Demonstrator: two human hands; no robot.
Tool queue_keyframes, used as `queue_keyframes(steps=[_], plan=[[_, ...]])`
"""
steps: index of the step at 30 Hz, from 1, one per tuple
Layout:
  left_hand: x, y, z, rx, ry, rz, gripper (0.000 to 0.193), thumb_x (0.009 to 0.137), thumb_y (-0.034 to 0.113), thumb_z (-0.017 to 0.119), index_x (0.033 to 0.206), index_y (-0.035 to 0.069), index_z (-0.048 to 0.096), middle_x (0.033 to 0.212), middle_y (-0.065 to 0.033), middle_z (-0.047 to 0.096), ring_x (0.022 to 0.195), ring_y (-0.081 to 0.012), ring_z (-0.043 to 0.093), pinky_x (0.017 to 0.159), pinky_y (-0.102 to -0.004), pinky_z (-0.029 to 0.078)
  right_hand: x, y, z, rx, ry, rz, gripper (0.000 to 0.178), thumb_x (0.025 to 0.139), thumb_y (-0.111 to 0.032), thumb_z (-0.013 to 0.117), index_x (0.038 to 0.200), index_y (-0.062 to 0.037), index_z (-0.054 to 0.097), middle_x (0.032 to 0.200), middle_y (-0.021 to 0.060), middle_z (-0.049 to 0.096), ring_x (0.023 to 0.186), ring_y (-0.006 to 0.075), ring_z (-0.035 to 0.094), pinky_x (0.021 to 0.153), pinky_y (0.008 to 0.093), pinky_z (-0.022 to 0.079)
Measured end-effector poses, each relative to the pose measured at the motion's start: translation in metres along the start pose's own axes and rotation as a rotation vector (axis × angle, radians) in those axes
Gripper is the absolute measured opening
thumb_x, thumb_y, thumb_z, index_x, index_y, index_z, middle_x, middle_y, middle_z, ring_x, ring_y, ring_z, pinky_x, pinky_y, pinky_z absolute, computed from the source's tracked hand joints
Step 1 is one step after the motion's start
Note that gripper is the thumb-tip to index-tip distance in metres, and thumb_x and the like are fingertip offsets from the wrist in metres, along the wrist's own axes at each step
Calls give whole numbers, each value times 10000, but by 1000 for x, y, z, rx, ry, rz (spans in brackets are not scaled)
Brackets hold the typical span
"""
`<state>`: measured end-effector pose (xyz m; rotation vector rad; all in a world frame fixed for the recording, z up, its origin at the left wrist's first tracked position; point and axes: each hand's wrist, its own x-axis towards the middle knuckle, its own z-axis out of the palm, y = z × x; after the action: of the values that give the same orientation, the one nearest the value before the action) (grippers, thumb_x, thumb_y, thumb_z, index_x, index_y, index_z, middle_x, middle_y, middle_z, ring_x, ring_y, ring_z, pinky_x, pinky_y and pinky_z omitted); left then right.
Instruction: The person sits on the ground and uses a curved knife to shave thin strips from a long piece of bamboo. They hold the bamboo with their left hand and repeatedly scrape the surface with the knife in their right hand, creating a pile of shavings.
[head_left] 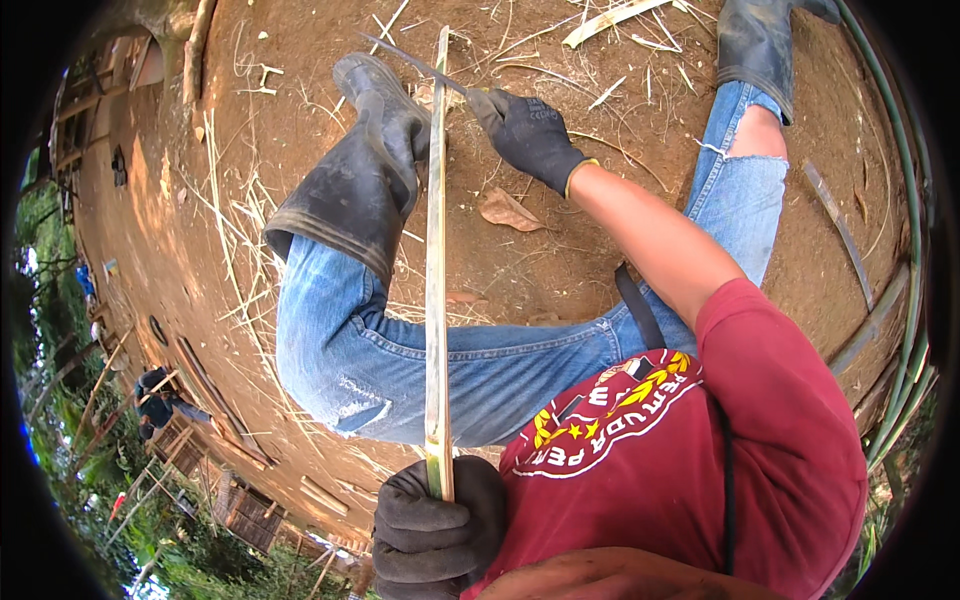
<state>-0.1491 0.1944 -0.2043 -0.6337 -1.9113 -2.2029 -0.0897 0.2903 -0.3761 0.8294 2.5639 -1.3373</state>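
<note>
A long, narrow split bamboo strip (436, 280) runs nearly straight up the middle of the head view, passing in front of my bent leg. Its near end is wrapped in the fist of my left hand (430, 530), which wears a dark glove. In a matching dark glove, my right hand (528, 138) is closed round the handle of a knife (408, 57); the handle is mostly hidden by the fingers. The thin dark blade points to the far left and crosses the strip near its far end. Whether blade and strip touch, I cannot tell.
Dark rubber boots (385, 130) cover my feet. Pale bamboo shavings (235, 240) and a dry leaf (510, 210) lie on the brown dirt. Green bamboo poles (912, 240) curve along the right. Another person (160, 400) is far left, near timber structures.
</note>
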Motion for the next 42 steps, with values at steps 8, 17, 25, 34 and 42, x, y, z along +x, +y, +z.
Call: queue_keyframes(steps=[8,17,25,34,42], plan=[[-73,86,-49,-168,219,190,230,1021,183,352,823,93,429,637,32,330,442,-76,282,499,-250,330,71,26,28,41,41,245,808,950,-658,202,1137,-1,634,1211,254,600,1166,392,560,1007,465,410],[-118,140,-60,-227,349,438,229,1025,191,344,835,92,426,643,35,330,440,-72,277,496,-250,328,72,14,11,734,39,433,766,960,-664,279,926,4,652,693,100,642,545,210,636,651,355,543],[-111,145,-50,-221,478,549,228,1028,198,337,847,92,424,648,38,329,438,-70,273,493,-249,325,-29,-6,-13,52,60,-367,435,1005,-474,395,964,-95,603,713,157,619,683,385,625,614,454,492],[-88,138,-49,-186,639,619,228,1033,206,329,859,91,421,654,41,329,436,-66,268,490,-249,323,30,13,-7,-118,-29,-93,600,988,-585,279,1070,-91,609,982,214,667,946,399,631,830,489,495],[-94,146,-92,70,328,480,144,956,257,515,942,127,455,781,27,302,635,-100,359,661,-299,362,80,16,10,-118,-11,94,727,974,-605,219,1135,-46,654,1168,202,646,1095,359,611,952,457,460]])
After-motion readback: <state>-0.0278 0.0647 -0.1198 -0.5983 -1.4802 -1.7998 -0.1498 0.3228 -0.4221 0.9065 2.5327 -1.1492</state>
